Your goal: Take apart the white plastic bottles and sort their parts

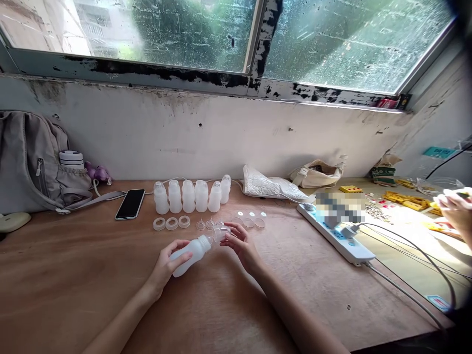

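My left hand [167, 265] is wrapped round a frosted white baby bottle [190, 255], tilted with its neck up to the right. A clear nipple shows at the neck. In the fingers of my right hand [241, 246] is a clear bottle cap [221, 233], close to the bottle's top; whether the two touch I cannot tell. Just beyond lie white collar rings [171, 223], clear nipples [200, 225] partly hidden by my right hand, and small clear round caps and discs [260, 222]. Behind them stands a row of several capped baby bottles [188, 196].
A phone [130, 204] and a grey backpack [33, 157] are on the left. A white power strip [337, 236] with cords lies on the right. Beyond it, another person's hand [455, 214] is over a table with yellow parts [405, 199]. A padded white pouch [271, 184] rests by the wall.
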A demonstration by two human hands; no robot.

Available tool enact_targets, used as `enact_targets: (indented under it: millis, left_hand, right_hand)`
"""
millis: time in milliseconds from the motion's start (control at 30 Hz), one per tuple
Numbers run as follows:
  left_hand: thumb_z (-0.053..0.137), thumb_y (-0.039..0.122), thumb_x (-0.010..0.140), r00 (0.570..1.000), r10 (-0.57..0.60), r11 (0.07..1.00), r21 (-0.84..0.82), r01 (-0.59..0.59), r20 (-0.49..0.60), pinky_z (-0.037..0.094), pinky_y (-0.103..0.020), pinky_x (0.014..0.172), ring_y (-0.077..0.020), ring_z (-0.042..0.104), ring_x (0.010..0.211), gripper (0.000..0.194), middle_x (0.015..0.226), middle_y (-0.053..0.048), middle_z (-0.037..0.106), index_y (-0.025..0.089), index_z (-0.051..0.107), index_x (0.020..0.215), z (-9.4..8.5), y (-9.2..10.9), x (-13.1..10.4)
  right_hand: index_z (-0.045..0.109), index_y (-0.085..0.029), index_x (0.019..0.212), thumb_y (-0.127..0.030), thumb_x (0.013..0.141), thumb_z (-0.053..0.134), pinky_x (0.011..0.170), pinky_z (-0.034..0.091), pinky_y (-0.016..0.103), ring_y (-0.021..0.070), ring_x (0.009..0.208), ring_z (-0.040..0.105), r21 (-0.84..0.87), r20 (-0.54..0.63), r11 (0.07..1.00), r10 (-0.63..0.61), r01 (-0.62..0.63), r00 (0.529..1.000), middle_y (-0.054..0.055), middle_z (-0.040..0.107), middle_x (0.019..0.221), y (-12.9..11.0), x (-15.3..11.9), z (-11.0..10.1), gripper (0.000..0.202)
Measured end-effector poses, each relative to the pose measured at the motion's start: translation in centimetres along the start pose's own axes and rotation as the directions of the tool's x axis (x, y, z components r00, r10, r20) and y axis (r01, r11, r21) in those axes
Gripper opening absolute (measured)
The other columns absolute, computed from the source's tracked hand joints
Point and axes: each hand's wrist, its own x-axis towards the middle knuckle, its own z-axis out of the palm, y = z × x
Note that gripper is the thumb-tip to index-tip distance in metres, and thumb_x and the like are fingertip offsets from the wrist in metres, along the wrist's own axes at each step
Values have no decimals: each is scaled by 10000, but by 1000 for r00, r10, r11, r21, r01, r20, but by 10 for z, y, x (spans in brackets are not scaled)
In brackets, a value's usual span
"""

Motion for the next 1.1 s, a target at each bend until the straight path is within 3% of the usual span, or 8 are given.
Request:
enact_targets:
  millis: [400, 567, 700, 1100]
  left_hand:
    - [627, 432, 635, 999, -16, 1000, 4, 16, -45, 420, -233, 590, -212, 547, 837, 415, 978, -64, 581, 168, 559, 949, 0, 1, 1]
    - [626, 424, 644, 999, -3, 1000, 15, 3, -43, 407, -214, 566, -182, 540, 778, 373, 914, -42, 580, 176, 566, 916, -2, -1, 2]
    - [633, 416, 638, 999, 3, 1000, 20, -2, -41, 399, -205, 551, -166, 532, 737, 356, 864, -28, 585, 180, 575, 897, -3, -2, 2]
    - [642, 424, 604, 999, 17, 998, 59, -15, -38, 394, -207, 566, -176, 535, 745, 345, 858, -26, 599, 180, 600, 844, -3, 2, 2]
  right_hand:
    - [590, -201, 980, -240, 688, 633, 673, 483, 304, 127, 666, 579, -11, 101, 997, 79, -78, 992, 20, 595, 826, 2, -1, 3, 298]
    - [601, -165, 838, -353, 700, 623, 532, 468, 245, 105, 533, 565, -121, 29, 984, 132, -128, 991, 0, 595, 641, 5, 2, 0, 234]
    - [565, -141, 693, -421, 712, 593, 432, 428, 204, 81, 445, 540, -203, -2, 967, 155, -152, 988, 15, 605, 621, 8, 3, -1, 283]
    - [484, -139, 617, -507, 701, 559, 332, 391, 170, 84, 368, 534, -290, -17, 936, 205, -201, 979, 4, 586, 515, 7, 1, 3, 385]
